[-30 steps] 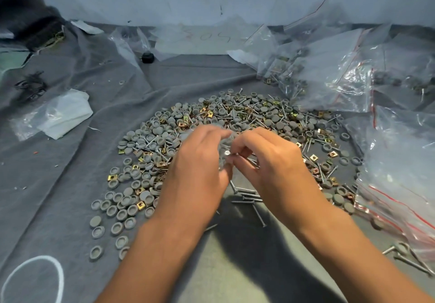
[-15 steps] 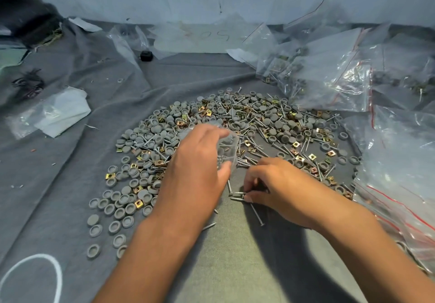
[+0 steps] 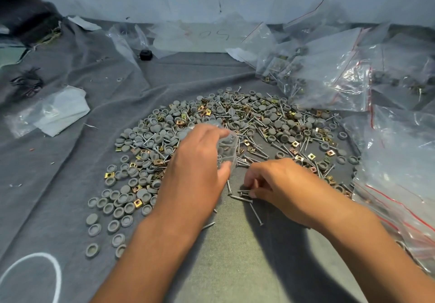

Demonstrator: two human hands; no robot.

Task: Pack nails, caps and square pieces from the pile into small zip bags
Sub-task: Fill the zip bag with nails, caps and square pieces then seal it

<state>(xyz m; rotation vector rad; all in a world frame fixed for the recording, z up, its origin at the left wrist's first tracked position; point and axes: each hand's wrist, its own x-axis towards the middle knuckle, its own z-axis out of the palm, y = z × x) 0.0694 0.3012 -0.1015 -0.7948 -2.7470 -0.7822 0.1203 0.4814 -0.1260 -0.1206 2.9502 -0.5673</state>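
The pile (image 3: 226, 137) of grey caps, brass square pieces and nails is lying spread in a wide arc on the grey cloth (image 3: 70, 185), and everything else is sitting around it. At the pile's near inner edge the left hand (image 3: 200, 161) is holding a small zip bag (image 3: 227, 149), clear and crumpled, with the fingers curling over its top and the thumb pressing in from below, so the bag is being pinched between them. Just to the right of that hand, on the near side of the pile, the right hand (image 3: 282, 185) is resting low on the cloth with its fingers curled together, the fingertips pinching at a few loose nails (image 3: 244, 195) lying side by side there; another nail is lying just nearer the person, apart from the fingers. Loose grey caps (image 3: 113, 220) are trailing off the pile's left end. Beyond the pile's far right edge, filled bags (image 3: 329, 76) with red zip lines are heaping up, and more clear bags (image 3: 400, 161) are lying against its right side. Well left of the pile a folded white plastic sheet (image 3: 61, 111) is lying on the cloth.
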